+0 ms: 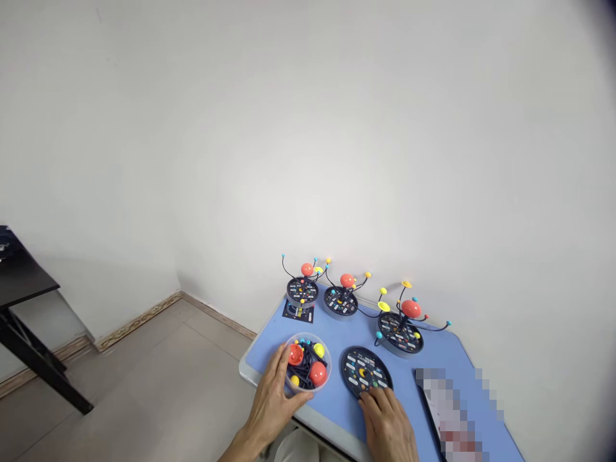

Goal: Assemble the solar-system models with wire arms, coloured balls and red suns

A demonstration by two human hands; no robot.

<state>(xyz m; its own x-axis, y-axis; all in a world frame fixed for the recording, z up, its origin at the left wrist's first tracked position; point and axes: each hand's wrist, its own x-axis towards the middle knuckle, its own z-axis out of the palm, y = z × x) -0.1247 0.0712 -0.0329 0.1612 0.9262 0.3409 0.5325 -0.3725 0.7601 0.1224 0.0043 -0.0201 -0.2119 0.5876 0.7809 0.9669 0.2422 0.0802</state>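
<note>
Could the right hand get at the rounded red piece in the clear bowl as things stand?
Probably yes, once the right hand leaves the black disc: the bowl appears open and nothing visible covers the red piece.

Left hand (pixel 275 396), right hand (pixel 391 425) — both bare, slender fingers (pixel 276 371), left wrist (pixel 254 428) bare too, forearm (pixel 239 451) uncovered down to frame edge — nails too small to judge

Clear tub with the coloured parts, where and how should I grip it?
Probably by the tub's round outer wall, from the near left, where the left hand curves along it: the top looks open over loose parts, so keep it level.
</note>
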